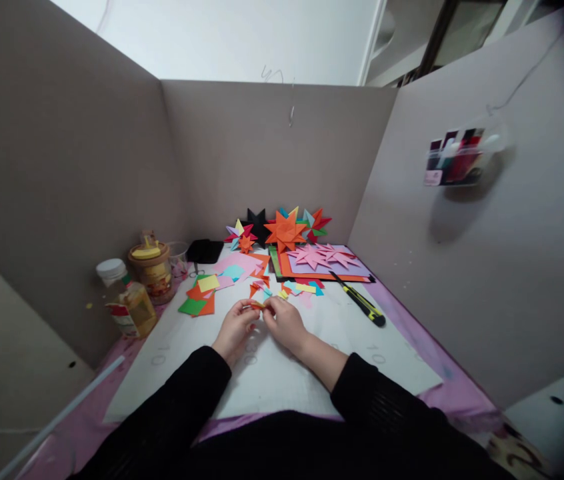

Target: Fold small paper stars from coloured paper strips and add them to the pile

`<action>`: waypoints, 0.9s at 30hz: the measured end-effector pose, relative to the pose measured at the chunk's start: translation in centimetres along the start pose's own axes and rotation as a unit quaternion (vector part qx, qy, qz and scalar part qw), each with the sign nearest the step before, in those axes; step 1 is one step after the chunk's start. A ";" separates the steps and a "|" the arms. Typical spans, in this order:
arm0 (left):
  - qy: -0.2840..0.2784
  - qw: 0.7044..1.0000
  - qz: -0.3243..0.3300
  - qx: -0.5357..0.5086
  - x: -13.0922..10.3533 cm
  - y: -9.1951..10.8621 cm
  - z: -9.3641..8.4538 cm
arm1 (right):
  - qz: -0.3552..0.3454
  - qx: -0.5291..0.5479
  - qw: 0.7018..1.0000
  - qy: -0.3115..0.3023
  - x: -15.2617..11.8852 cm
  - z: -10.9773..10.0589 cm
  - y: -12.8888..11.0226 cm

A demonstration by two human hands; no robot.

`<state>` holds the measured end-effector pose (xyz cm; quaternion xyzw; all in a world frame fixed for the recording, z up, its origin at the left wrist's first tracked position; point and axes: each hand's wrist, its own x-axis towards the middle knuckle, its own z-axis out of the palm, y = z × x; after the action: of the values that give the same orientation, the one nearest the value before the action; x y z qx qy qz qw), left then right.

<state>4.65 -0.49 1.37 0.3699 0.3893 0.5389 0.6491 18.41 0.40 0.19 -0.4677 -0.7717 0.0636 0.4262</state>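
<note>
Between my two hands is a small orange folded paper piece [258, 305], mostly covered by fingers. My left hand [236, 328] pinches its left end, and my right hand [285, 322] pinches the right end. Both are raised a little over the white board [282, 387]. Just beyond them lie small coloured paper scraps [306, 288]. To the left are green, orange and yellow paper squares [197, 297]. A black and yellow utility knife [362, 300] rests on the right, blade end pointing away from me.
Folded paper stars [285, 230] stand against the back panel [282, 147]. Pink stars [319, 257] lie on stacked coloured sheets [326, 275]. At left are a bottle of yellowish liquid [135, 310], a lidded jar [155, 273] and a clear cup [179, 257]. Grey panels enclose the sides.
</note>
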 end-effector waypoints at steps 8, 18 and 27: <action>-0.005 1.000 0.000 0.022 0.0 0.3 -0.1 | 0.010 0.048 0.999 -0.006 0.1 0.0 0.3; -0.009 0.999 -0.009 0.041 0.0 0.5 -0.2 | 0.024 0.070 0.997 0.004 0.3 -0.1 0.3; 0.043 0.980 0.127 0.147 0.3 1.0 -0.5 | 0.022 0.071 0.997 -0.001 0.5 -0.5 0.3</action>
<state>3.81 0.00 2.06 0.4842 0.4414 0.5696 0.4963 18.85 0.76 0.67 -0.4532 -0.7552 0.1279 0.4561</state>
